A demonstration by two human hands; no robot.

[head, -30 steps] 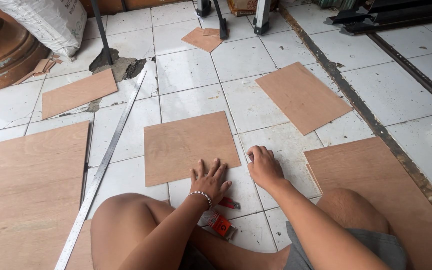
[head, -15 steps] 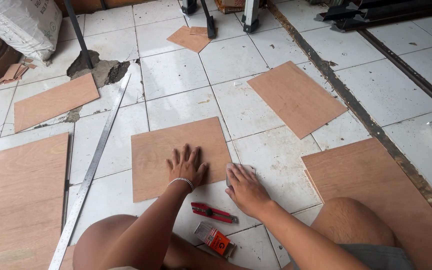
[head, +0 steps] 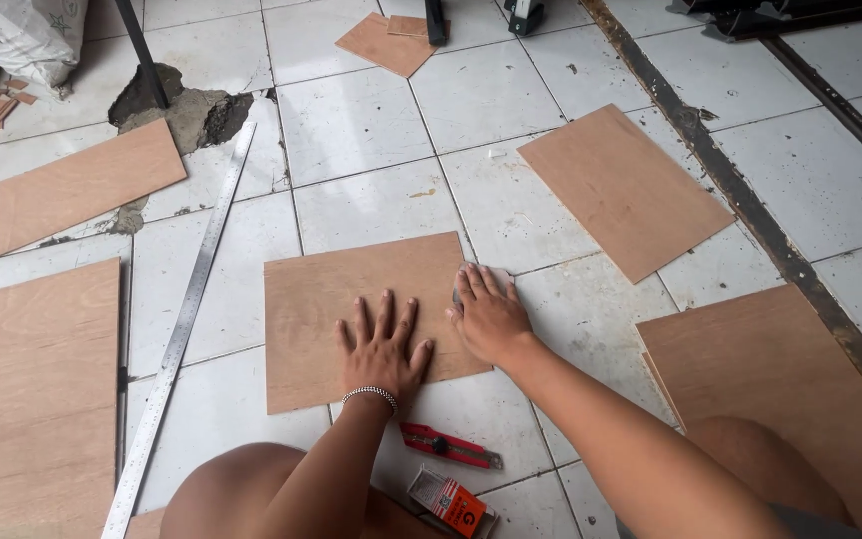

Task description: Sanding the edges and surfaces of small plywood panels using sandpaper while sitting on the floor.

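Presently your left hand (head: 383,349) lies flat, fingers spread, on the plywood panel (head: 361,314) — nothing grasped. Your right hand (head: 488,314) presses its right edge — open; a red utility knife (head: 448,446) lies near.

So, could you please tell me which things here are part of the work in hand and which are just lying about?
In hand:
- left hand, flat on the plywood panel
- right hand, at that panel's right edge, covering something grey I cannot identify

Lying about:
- red utility knife
- small orange box
- long steel ruler
- other plywood panels
- white sack
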